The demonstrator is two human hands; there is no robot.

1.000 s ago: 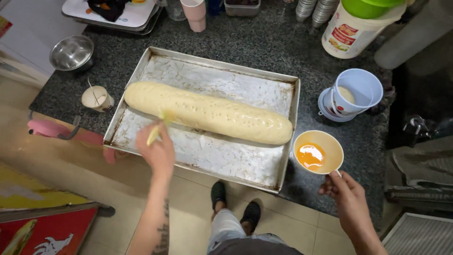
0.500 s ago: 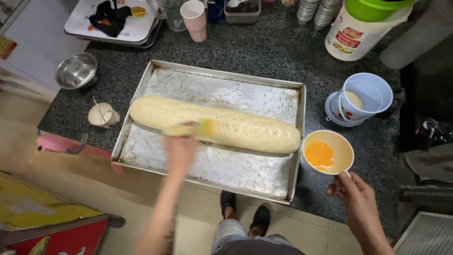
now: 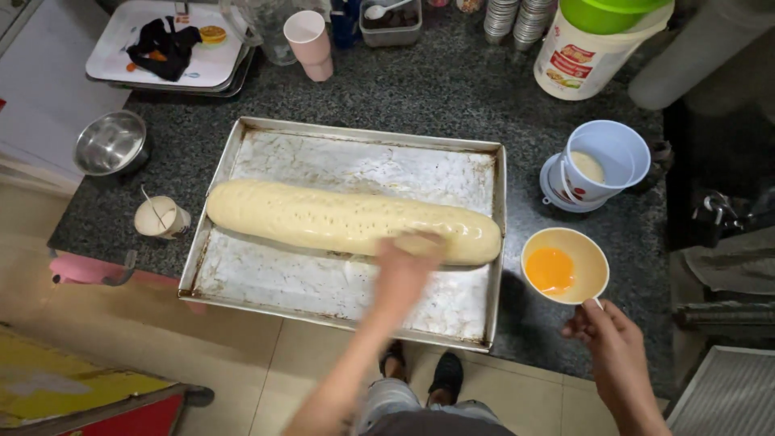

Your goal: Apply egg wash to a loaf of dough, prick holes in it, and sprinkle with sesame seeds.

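Pale, smooth dough, dotted with small prick holes, formed a long loaf (image 3: pixel 347 220) on a scuffed, floury metal baking tray (image 3: pixel 339 157). The loaf's long axis ran across the tray from its left side to its right, tilting slightly toward the near edge at the right end.

The left hand (image 3: pixel 405 262) was over the right part of the loaf, blurred by motion; whether it gripped anything could not be told. Just right of the tray, past its near right corner, the right hand (image 3: pixel 609 343) pinched a small cream bowl (image 3: pixel 565 265) by its near rim, with orange beaten egg pooled inside.

The tray lay on a speckled dark stone counter (image 3: pixel 452 89). Beyond the bowl, right of the tray, stood a light blue plastic cup (image 3: pixel 605 161) on a lid. Left of the tray sat a small paper cup (image 3: pixel 161 216) and, farther off, a round steel bowl (image 3: pixel 109 144). Behind the tray were a pink cup (image 3: pixel 308 42), a white tray (image 3: pixel 173 48) with a black cloth, and a white tub (image 3: pixel 585 48) with a green lid. Beige floor tiles showed below the counter's near edge.
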